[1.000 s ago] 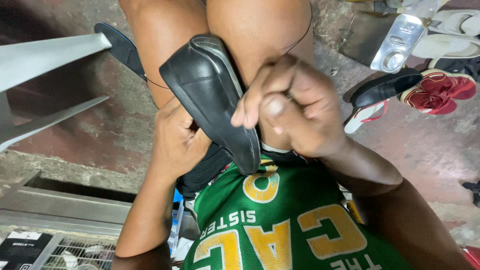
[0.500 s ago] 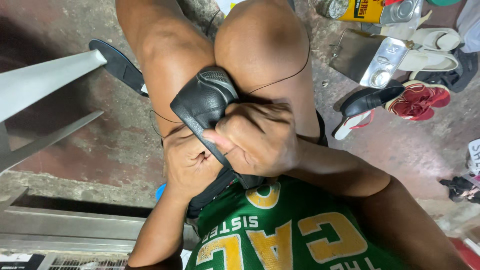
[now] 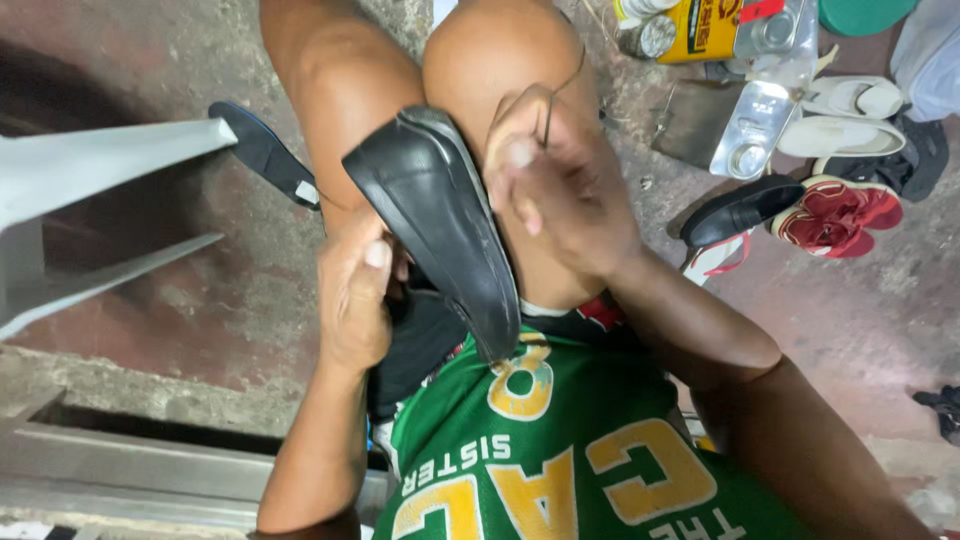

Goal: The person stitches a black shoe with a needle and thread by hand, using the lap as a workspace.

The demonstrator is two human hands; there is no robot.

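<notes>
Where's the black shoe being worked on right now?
Centre of the head view: the black shoe lies sole-up across the person's knees, held by the left hand, with the right hand beside it.

The black shoe (image 3: 440, 225) is held up over the person's knees with its smooth, dark sole facing up. It is long and narrow, a bit dusty and scuffed, and it sits tilted, with one rounded end up near the knees and the thin end pointing down to the green shirt. A thin thread (image 3: 560, 95) runs up from the side of the shoe by the right knee, looks pulled tight, and curves over the knee; the rest of the shoe is hidden under the sole.
</notes>
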